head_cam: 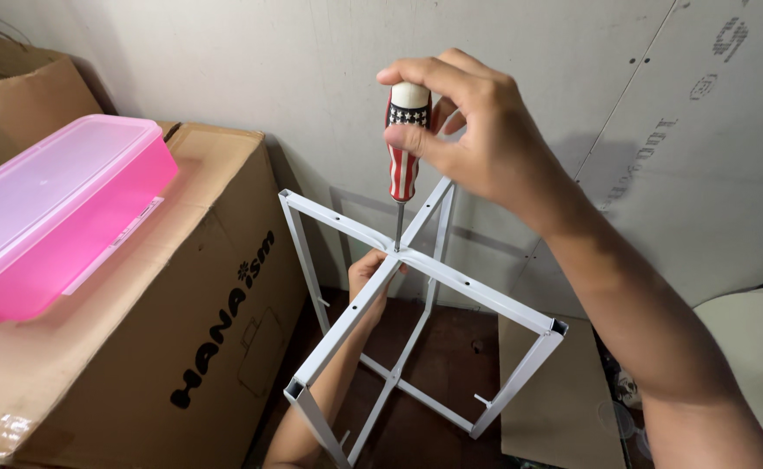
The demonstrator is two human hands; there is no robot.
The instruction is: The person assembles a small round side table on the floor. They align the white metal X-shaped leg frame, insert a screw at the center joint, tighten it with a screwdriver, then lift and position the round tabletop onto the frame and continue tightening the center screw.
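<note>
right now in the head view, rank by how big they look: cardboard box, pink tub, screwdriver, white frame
1. cardboard box
2. white frame and pink tub: too close to call; the frame is open bars and the tub sits nearer the camera
3. screwdriver, held in the right hand

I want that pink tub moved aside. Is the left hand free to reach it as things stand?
Probably not right away: the left hand sits under the crossing of the white metal frame, inside its bars, apparently bracing it. The pink tub lies uncovered on the cardboard box, outside the frame.
</note>
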